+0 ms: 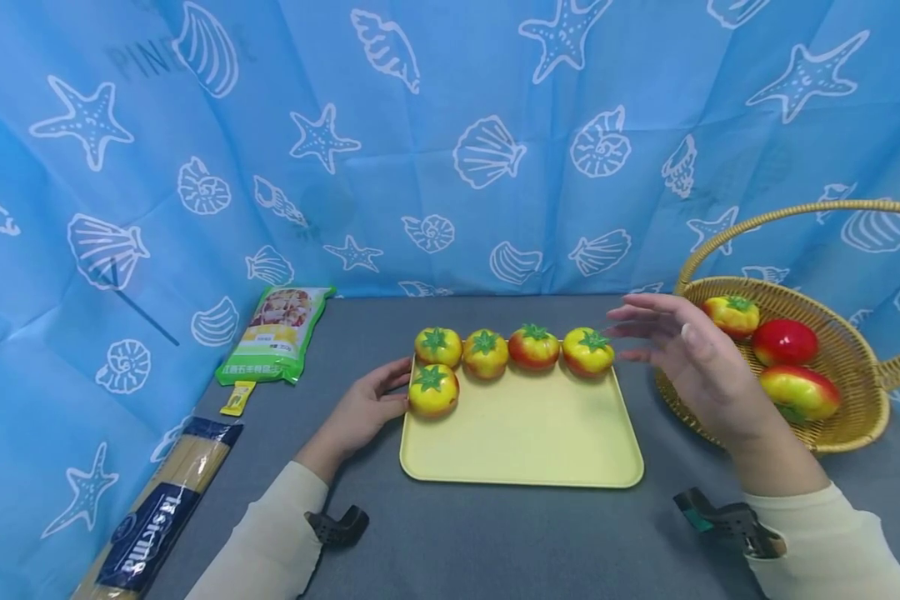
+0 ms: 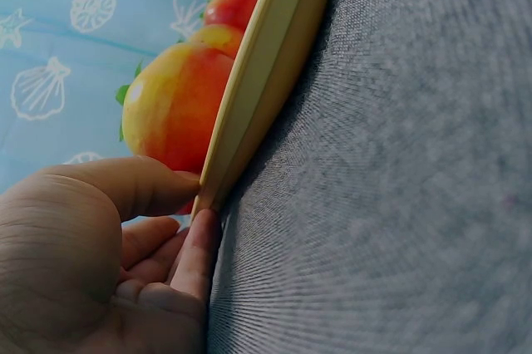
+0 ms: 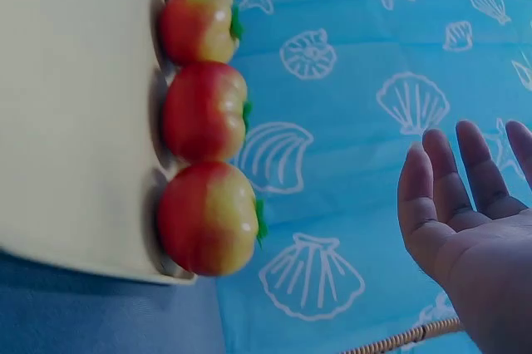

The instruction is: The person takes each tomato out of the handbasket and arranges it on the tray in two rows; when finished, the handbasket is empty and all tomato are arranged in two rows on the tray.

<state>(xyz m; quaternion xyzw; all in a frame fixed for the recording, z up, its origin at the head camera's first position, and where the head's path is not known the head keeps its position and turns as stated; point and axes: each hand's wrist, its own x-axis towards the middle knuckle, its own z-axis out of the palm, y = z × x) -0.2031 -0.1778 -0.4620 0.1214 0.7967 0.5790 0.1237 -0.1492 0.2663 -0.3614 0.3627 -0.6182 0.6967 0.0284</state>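
Observation:
A pale yellow tray (image 1: 525,433) lies on the grey cloth. Along its back edge sits a row of yellow-red toy fruits with green leafy tops, such as the rightmost toy fruit (image 1: 588,352). One more toy fruit (image 1: 433,392) is at the left side, in front of the row. My left hand (image 1: 371,404) pinches the tray's left rim; in the left wrist view its thumb (image 2: 154,188) is at the rim with a finger on the underside. My right hand (image 1: 697,358) hovers between tray and basket, fingers spread and holding nothing.
A wicker basket (image 1: 862,417) with a tall handle stands at the right, holding a yellow-red toy fruit (image 1: 731,317), a red one (image 1: 785,342) and a longer yellow-red one (image 1: 800,392). On the left lie a green food packet (image 1: 273,333), a small yellow sachet (image 1: 237,398) and packaged spaghetti (image 1: 161,508).

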